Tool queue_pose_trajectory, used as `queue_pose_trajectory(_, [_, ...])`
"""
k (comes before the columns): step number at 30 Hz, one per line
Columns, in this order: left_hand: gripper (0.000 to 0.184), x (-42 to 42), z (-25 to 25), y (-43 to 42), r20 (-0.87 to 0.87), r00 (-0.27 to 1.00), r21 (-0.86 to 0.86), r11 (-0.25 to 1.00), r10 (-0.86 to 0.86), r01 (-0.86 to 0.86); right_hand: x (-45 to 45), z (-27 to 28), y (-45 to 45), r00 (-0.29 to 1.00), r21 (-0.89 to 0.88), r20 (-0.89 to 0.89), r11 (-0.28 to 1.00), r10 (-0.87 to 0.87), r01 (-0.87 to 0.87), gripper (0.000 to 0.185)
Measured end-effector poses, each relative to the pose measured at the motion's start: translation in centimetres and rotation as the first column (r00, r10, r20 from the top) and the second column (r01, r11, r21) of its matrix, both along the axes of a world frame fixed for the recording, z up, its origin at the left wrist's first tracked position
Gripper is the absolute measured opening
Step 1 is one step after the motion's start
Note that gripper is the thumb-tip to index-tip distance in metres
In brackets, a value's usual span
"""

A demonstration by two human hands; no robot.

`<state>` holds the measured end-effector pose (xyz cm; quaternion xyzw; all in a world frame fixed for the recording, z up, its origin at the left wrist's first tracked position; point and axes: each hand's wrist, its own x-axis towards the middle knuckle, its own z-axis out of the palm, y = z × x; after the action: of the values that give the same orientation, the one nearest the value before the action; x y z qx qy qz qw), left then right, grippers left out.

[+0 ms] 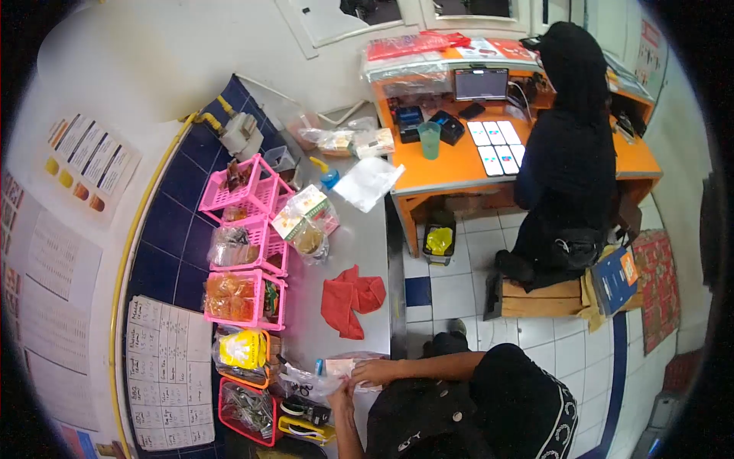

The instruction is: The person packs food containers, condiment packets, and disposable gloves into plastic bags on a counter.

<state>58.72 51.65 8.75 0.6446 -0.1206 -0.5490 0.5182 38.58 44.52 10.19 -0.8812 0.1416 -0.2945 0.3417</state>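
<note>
My right hand (pixel 370 372) is closed on the edge of a clear plastic bag (pixel 302 379) over the steel counter. Close below it, my left hand (pixel 342 393) also grips the bag, with its fingers partly hidden. A pale pinkish packet or paper (pixel 341 367) lies by my right fingers; whether it is inside the bag I cannot tell. A small blue object (pixel 319 366) stands just left of it. Farther up the counter (pixel 348 252) lies a crumpled red cloth (pixel 352 301).
Pink baskets (pixel 245 269) of packets line the wall. A red basket of cutlery (pixel 248 411) and a yellow-handled item (pixel 306 430) sit near my left hand. Another person (pixel 569 153) in black sits at the orange desk (pixel 405 177) with several phones and a green cup (pixel 429 141).
</note>
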Motion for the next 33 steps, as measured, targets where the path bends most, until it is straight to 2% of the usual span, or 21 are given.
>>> queue_pose_trajectory(1, [0.026, 0.3, -0.4, -0.1, -0.111, 0.994, -0.006, 1.000, 0.010, -0.011, -0.1, -0.2, 0.1, 0.997, -0.064, -0.053, 0.996, 0.051, -0.054, 0.032])
queue_pose_trajectory(2, [0.029, 0.5, -0.7, 0.0, -0.219, 0.975, -0.009, 1.000, 0.024, -0.027, 0.2, -0.3, 0.1, 0.998, -0.055, -0.052, 0.997, 0.044, -0.047, 0.032])
queue_pose_trajectory(4, [0.027, 0.4, -0.5, 0.1, -0.249, 0.967, 0.017, 0.999, 0.048, -0.045, 1.0, -0.7, -0.2, 0.998, 0.343, 0.045, 0.937, 0.049, -0.062, 0.029])
queue_pose_trajectory(5, [0.024, 0.4, -0.3, 0.2, -0.279, 0.957, 0.034, 0.997, 0.076, -0.069, 0.9, -1.0, 0.1, 0.996, 0.339, 0.085, 0.941, -0.034, 0.003, 0.027])
queue_pose_trajectory(9, [0.022, -0.6, -0.5, 0.4, -0.263, 0.963, -0.024, 0.998, 0.052, -0.060, 1.5, -1.5, 0.3, 0.974, 0.362, 0.168, 0.928, -0.154, 0.085, 0.028])
queue_pose_trajectory(10, [0.022, -1.1, -0.1, 0.7, -0.212, 0.975, -0.043, 0.997, 0.060, -0.071, 1.9, -1.3, 0.5, 0.946, 0.638, 0.198, 0.767, -0.255, 0.073, 0.024])
queue_pose_trajectory(11, [0.022, -1.5, 0.3, 0.9, -0.162, 0.984, -0.064, 0.995, 0.069, -0.081, 2.2, -1.1, 0.7, 0.913, 0.847, 0.194, 0.530, -0.358, 0.028, 0.020])
queue_pose_trajectory(12, [0.022, -1.3, -0.4, 1.2, -0.162, 0.984, -0.062, 0.995, 0.070, -0.081, 2.4, -1.4, 0.8, 0.913, 0.848, 0.193, 0.529, -0.358, 0.028, 0.020])
queue_pose_trajectory(13, [0.022, -1.0, -1.2, 1.6, 0.021, 0.998, -0.141, 0.988, -0.055, 0.057, 2.7, -1.8, 0.7, 0.912, 0.865, 0.139, 0.495, -0.386, 0.078, 0.020])
queue_pose_trajectory(15, [0.023, -0.7, -2.1, 1.9, 0.210, 0.964, -0.194, 0.960, -0.163, 0.204, 2.8, -1.9, 0.8, 0.908, 0.878, 0.084, 0.461, -0.411, 0.128, 0.020])
queue_pose_trajectory(16, [0.025, -1.5, -1.0, 1.5, 0.020, 1.000, -0.136, 0.991, -0.018, 0.020, 2.4, -1.3, 1.0, 0.916, 0.773, 0.079, 0.605, -0.394, 0.194, 0.022])
queue_pose_trajectory(17, [0.026, -2.2, 0.1, 1.3, -0.160, 0.977, -0.043, 0.988, 0.142, -0.151, 2.2, -0.8, 1.0, 0.923, 0.639, 0.070, 0.728, -0.379, 0.250, 0.023])
queue_pose_trajectory(21, [0.030, -3.5, 0.8, 1.2, -0.118, 0.976, -0.064, 0.979, 0.184, -0.193, 1.9, -0.6, 1.1, 0.920, 0.606, 0.074, 0.750, -0.386, 0.266, 0.023])
queue_pose_trajectory(24, [0.029, -4.2, 1.6, 1.1, -0.105, 0.981, -0.109, 0.979, 0.160, -0.172, 1.7, -0.2, 1.1, 0.932, 0.666, 0.056, 0.709, -0.357, 0.231, 0.016])
queue_pose_trajectory(29, [0.033, -3.9, 0.9, 1.1, -0.060, 0.976, -0.074, 0.974, 0.210, -0.214, 1.9, -0.3, 1.0, 0.945, 0.570, -0.093, 0.761, -0.314, 0.309, 0.024])
queue_pose_trajectory(33, [0.036, -3.5, 0.7, 1.2, -0.117, 0.974, -0.046, 0.978, 0.196, -0.202, 1.9, -0.2, 0.9, 0.944, 0.539, -0.133, 0.777, -0.302, 0.325, 0.024])
